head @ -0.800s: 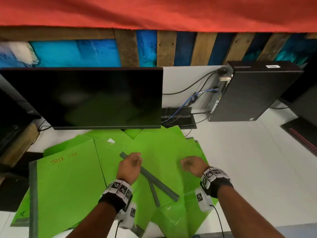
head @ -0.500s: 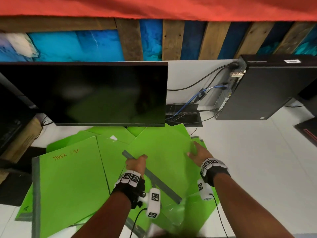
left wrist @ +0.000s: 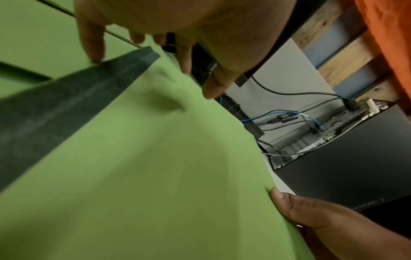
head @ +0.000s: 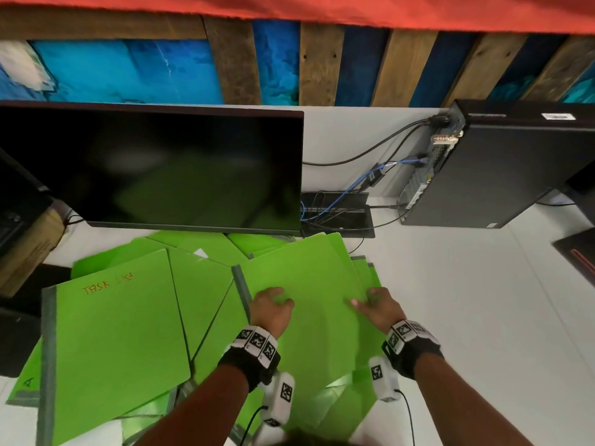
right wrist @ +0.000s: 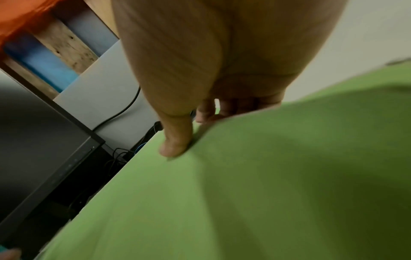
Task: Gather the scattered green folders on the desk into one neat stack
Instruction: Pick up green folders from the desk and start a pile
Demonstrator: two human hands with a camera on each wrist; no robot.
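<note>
Several green folders lie fanned over the white desk point(head: 467, 317) in front of the monitor. The top green folder point(head: 309, 278) has a grey spine point(head: 241, 284) on its left side. My left hand point(head: 272, 304) rests on its cover just right of the spine, fingers point(left wrist: 93, 52) spread and touching. My right hand point(head: 373, 305) pinches its right edge, the thumb point(right wrist: 175, 144) on top and the other fingers point(right wrist: 206, 112) curled over the edge. A folder marked "TASK LIST" point(head: 116, 342) lies at the left, on top of others.
A dark monitor point(head: 154, 169) stands right behind the folders. A black computer case point(head: 502, 169) with cables point(head: 341, 207) sits at the back right. A wooden block point(head: 29, 249) and dark items flank the left edge. Bare desk shows to the right.
The top folder has turned, so its grey spine runs nearly upright instead of diagonally. My left hand moved right of the spine. My right hand now holds the right edge.
</note>
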